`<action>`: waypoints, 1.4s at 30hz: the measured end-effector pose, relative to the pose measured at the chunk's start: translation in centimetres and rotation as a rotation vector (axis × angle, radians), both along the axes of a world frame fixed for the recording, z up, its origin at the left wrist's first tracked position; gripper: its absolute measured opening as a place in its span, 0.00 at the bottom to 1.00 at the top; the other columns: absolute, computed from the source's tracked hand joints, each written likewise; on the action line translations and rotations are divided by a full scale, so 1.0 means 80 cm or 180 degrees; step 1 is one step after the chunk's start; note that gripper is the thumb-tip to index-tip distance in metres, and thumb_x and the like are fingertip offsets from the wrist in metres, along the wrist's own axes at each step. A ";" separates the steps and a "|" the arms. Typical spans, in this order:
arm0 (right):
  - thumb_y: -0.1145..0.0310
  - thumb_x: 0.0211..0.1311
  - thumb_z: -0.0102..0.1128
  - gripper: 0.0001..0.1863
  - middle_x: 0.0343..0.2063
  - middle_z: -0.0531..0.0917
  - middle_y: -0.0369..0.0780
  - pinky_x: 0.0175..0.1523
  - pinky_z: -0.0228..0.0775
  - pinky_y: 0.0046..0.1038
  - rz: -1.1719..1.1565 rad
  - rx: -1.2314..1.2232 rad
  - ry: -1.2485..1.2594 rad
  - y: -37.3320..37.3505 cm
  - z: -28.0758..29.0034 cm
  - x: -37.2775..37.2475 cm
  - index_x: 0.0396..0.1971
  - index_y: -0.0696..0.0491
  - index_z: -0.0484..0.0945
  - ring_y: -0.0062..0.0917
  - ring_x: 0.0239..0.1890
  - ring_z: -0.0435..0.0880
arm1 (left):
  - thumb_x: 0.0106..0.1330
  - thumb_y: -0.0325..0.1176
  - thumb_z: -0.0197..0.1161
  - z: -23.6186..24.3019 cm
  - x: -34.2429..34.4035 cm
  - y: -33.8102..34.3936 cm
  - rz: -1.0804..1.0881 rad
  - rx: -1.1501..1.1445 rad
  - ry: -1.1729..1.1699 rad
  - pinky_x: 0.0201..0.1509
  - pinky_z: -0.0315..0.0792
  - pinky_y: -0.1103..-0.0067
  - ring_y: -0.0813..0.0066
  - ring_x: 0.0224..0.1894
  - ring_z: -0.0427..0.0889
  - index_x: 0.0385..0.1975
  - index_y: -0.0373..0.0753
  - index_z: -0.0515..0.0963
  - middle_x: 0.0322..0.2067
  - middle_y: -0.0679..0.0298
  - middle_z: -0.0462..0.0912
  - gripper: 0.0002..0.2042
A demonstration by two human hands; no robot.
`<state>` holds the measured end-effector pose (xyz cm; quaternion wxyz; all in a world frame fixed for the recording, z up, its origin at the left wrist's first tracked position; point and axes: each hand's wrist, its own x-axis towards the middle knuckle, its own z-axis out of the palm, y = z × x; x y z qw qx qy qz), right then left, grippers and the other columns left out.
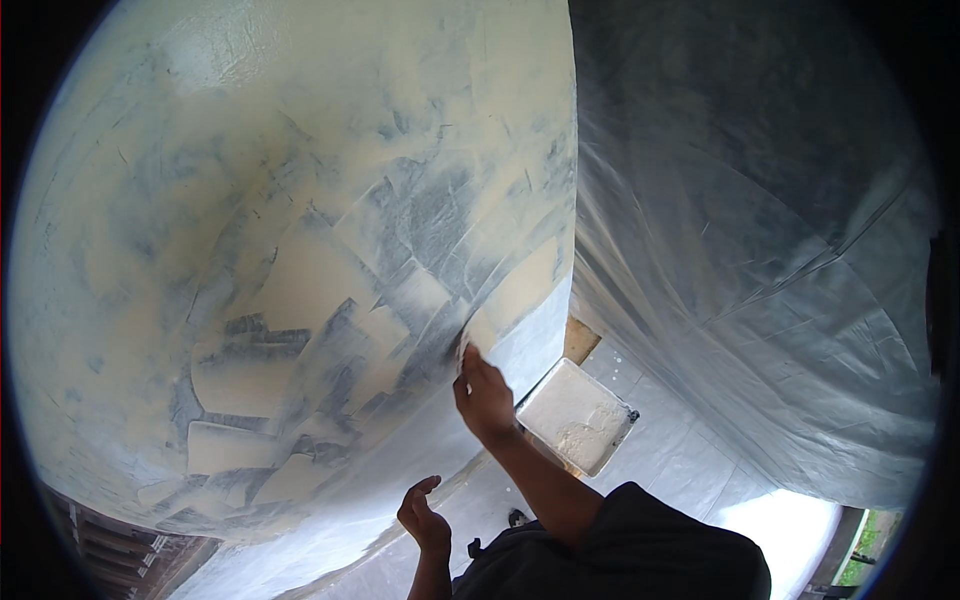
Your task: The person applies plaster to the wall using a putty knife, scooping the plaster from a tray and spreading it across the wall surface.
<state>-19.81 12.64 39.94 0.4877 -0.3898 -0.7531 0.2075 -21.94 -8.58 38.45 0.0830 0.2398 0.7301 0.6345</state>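
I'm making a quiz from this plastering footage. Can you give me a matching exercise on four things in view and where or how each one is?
Things:
1. right hand
2. left hand
3. square tray
4. plastic sheeting

States:
A. lies low, right of the raised hand, whitish paste in it
B. raised against the wall
C. covers the right side
D. low, empty, fingers curled

Pairs: 1-B, 2-D, 3-A, 4-C

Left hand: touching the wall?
No. The left hand hangs open in the air below the wall, apart from it, while the right hand presses against the wall's plastered surface.
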 end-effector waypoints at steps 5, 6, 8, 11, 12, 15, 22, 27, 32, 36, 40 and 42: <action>0.75 0.57 0.59 0.22 0.45 0.83 0.49 0.49 0.78 0.33 0.0553 -0.0124 0.0126 -0.033 -0.019 0.090 0.54 0.58 0.77 0.38 0.44 0.84 | 0.65 0.35 0.46 -0.004 0.000 0.001 -0.0317 -0.0149 -0.0135 0.51 0.74 0.69 0.61 0.40 0.84 0.33 0.26 0.81 0.33 0.49 0.86 0.19; 0.76 0.58 0.58 0.21 0.44 0.83 0.49 0.48 0.78 0.32 0.0311 -0.0131 0.0224 -0.019 -0.026 0.101 0.53 0.58 0.77 0.38 0.43 0.84 | 0.65 0.35 0.46 -0.005 -0.002 0.003 -0.0340 -0.0130 -0.0116 0.51 0.74 0.69 0.61 0.40 0.84 0.33 0.26 0.81 0.33 0.49 0.86 0.19; 0.76 0.59 0.57 0.20 0.44 0.83 0.50 0.45 0.78 0.31 -0.0235 -0.0258 0.0325 0.020 -0.027 0.123 0.52 0.60 0.78 0.39 0.40 0.85 | 0.65 0.34 0.46 -0.001 0.004 0.004 -0.0461 -0.0089 -0.0109 0.52 0.74 0.70 0.62 0.40 0.84 0.33 0.26 0.81 0.33 0.49 0.86 0.19; 0.77 0.59 0.55 0.20 0.44 0.83 0.51 0.41 0.77 0.32 -0.0640 -0.0455 0.0315 0.072 -0.003 0.139 0.53 0.62 0.77 0.39 0.36 0.85 | 0.65 0.33 0.45 0.011 0.009 -0.003 -0.0471 -0.0118 -0.0093 0.53 0.73 0.70 0.62 0.41 0.84 0.33 0.27 0.82 0.34 0.51 0.86 0.18; 0.77 0.59 0.55 0.20 0.44 0.83 0.52 0.40 0.77 0.32 -0.0762 -0.0387 0.0290 0.088 0.006 0.139 0.53 0.63 0.76 0.39 0.34 0.85 | 0.64 0.31 0.45 0.015 0.009 -0.005 -0.0499 -0.0129 -0.0110 0.54 0.73 0.70 0.62 0.41 0.84 0.33 0.27 0.83 0.34 0.51 0.86 0.18; 0.77 0.60 0.53 0.20 0.46 0.82 0.52 0.43 0.78 0.33 -0.1100 0.0057 0.0377 0.127 0.043 0.120 0.53 0.62 0.76 0.40 0.38 0.85 | 0.64 0.31 0.45 0.018 0.007 -0.015 -0.0509 -0.0136 -0.0080 0.54 0.73 0.70 0.62 0.42 0.84 0.33 0.27 0.83 0.34 0.52 0.86 0.18; 0.74 0.60 0.54 0.24 0.52 0.79 0.50 0.53 0.76 0.36 -0.0809 0.0256 0.0069 0.089 0.087 0.038 0.59 0.60 0.70 0.43 0.51 0.80 | 0.64 0.32 0.45 0.014 0.000 -0.024 -0.0482 -0.0071 -0.0085 0.54 0.73 0.70 0.61 0.41 0.85 0.33 0.27 0.83 0.34 0.51 0.86 0.18; 0.78 0.53 0.59 0.29 0.50 0.80 0.48 0.46 0.79 0.34 0.0509 0.0802 -0.0058 -0.057 0.046 0.043 0.59 0.58 0.71 0.39 0.44 0.82 | 0.64 0.32 0.45 0.013 -0.008 -0.030 -0.0452 -0.0118 0.0014 0.54 0.73 0.70 0.61 0.41 0.85 0.33 0.27 0.83 0.34 0.51 0.86 0.18; 0.77 0.58 0.56 0.23 0.48 0.82 0.50 0.49 0.77 0.36 -0.0343 0.0020 0.0092 0.015 0.002 0.108 0.56 0.60 0.74 0.41 0.46 0.83 | 0.64 0.33 0.45 0.016 -0.014 -0.036 -0.0426 -0.0134 0.0100 0.54 0.73 0.70 0.61 0.41 0.85 0.33 0.28 0.83 0.34 0.51 0.86 0.19; 0.74 0.62 0.53 0.20 0.45 0.82 0.52 0.49 0.76 0.37 -0.1328 -0.0503 0.0318 0.151 -0.015 0.120 0.55 0.59 0.75 0.44 0.45 0.83 | 0.64 0.32 0.44 0.007 -0.014 -0.038 -0.0497 -0.0267 0.0095 0.53 0.74 0.70 0.61 0.41 0.85 0.33 0.28 0.83 0.33 0.51 0.87 0.19; 0.74 0.62 0.54 0.22 0.44 0.82 0.53 0.47 0.75 0.37 -0.1024 -0.0991 0.0521 0.158 -0.015 0.077 0.57 0.59 0.73 0.43 0.42 0.84 | 0.65 0.32 0.44 0.014 -0.009 -0.038 -0.0553 -0.0401 0.0162 0.53 0.74 0.71 0.61 0.41 0.85 0.32 0.27 0.83 0.33 0.51 0.87 0.18; 0.74 0.61 0.54 0.24 0.47 0.81 0.52 0.48 0.76 0.36 -0.0755 -0.0801 0.0578 0.111 -0.030 0.042 0.59 0.58 0.71 0.42 0.46 0.83 | 0.65 0.32 0.44 0.011 -0.013 -0.040 -0.0540 -0.0387 0.0158 0.53 0.74 0.71 0.61 0.41 0.85 0.32 0.27 0.83 0.33 0.51 0.87 0.18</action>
